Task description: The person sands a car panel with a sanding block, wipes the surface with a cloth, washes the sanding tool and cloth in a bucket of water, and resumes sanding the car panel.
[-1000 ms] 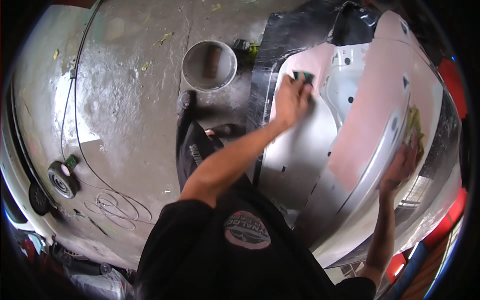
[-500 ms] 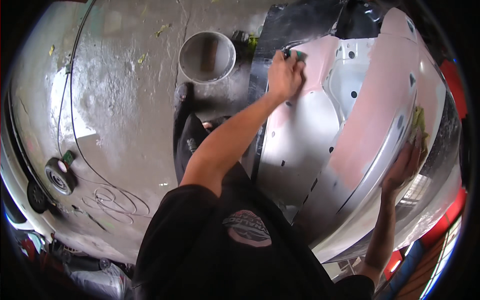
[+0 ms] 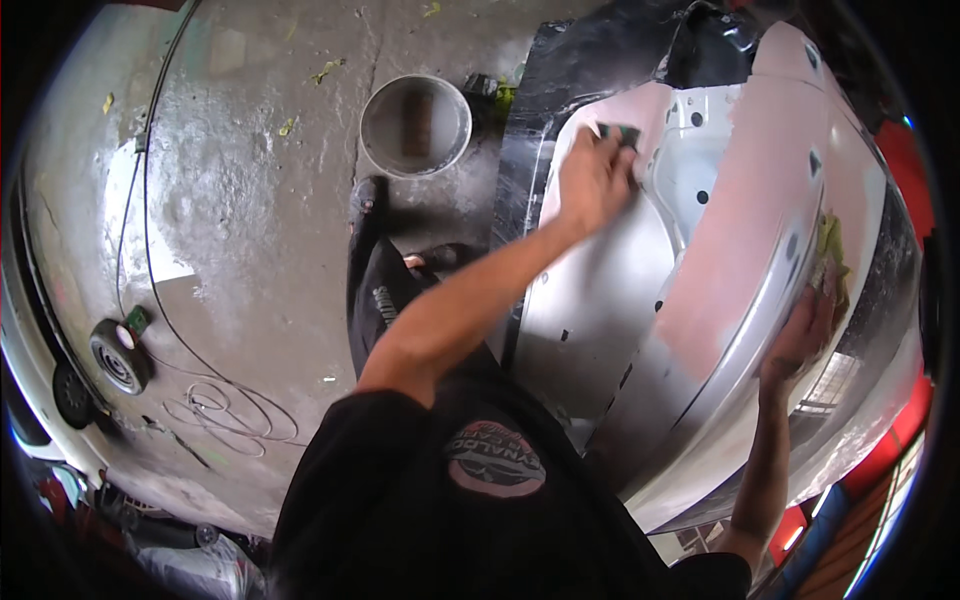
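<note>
A white car body panel (image 3: 590,290) with pink primer patches (image 3: 715,250) lies in front of me and to my right. My left hand (image 3: 597,180) is closed on a small dark green sanding pad (image 3: 628,134) and presses it to the panel's far part, by a pink patch. Only the pad's edge shows past my fingertips. On the outer right side of the bodywork, my right hand (image 3: 803,325) rests against the curved surface, holding a crumpled yellow-green cloth (image 3: 832,245). Its fingers are partly hidden by shadow and the cloth.
A round bucket (image 3: 368,135) of cloudy liquid, with a brown block in it, stands on the wet floor beyond my feet. Black sheeting (image 3: 585,70) covers the bodywork's far end. Leftward are a loose wheel (image 3: 118,355), a coiled hose (image 3: 225,410) and a white car (image 3: 60,440).
My left hand has slid the pad rightward and slightly nearer across the panel. The right hand and cloth stay almost where they were. The whole view has shifted a little.
</note>
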Motion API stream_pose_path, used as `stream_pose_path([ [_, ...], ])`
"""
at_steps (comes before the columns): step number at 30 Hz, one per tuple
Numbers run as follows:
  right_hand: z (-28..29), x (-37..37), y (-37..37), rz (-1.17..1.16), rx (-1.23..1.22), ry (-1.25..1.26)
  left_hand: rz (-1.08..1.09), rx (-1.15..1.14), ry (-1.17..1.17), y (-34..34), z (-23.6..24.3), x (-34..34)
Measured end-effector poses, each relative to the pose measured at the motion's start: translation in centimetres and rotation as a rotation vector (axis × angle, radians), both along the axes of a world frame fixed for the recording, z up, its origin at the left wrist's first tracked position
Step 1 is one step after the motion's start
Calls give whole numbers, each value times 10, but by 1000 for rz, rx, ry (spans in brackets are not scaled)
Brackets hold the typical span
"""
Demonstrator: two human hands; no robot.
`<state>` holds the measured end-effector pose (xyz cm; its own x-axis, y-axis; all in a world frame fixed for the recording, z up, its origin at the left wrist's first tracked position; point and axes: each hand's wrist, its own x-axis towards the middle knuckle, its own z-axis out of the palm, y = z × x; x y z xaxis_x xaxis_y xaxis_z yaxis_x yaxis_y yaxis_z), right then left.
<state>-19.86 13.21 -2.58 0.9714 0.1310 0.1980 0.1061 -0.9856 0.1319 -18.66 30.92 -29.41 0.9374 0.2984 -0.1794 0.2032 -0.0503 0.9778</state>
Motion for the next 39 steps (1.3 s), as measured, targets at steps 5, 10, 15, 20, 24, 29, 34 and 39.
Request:
stream_pose_path([
  [5,5,-1,9,31,64,26,14,104,-52,20,-24,32],
  [10,0,1,3,-33,44,18,-65,-6,68,-2,4,-9],
  [15,4,-1,4,11,29,13,-38,66,-11,24,-21,26],
  [20,4,0,7,-15,43,34,-17,0,22,3,-1,-3],
  [24,3,4,14,5,67,-9,-8,2,-141,14,-17,14],
  [29,-1,1,7,-4,30,0,-16,23,23,11,-13,22],
  [34,1,3,4,54,30,-3,5,5,-58,15,-9,34],
  [39,-1,0,6,-17,26,16,-11,44,30,8,-5,27],
])
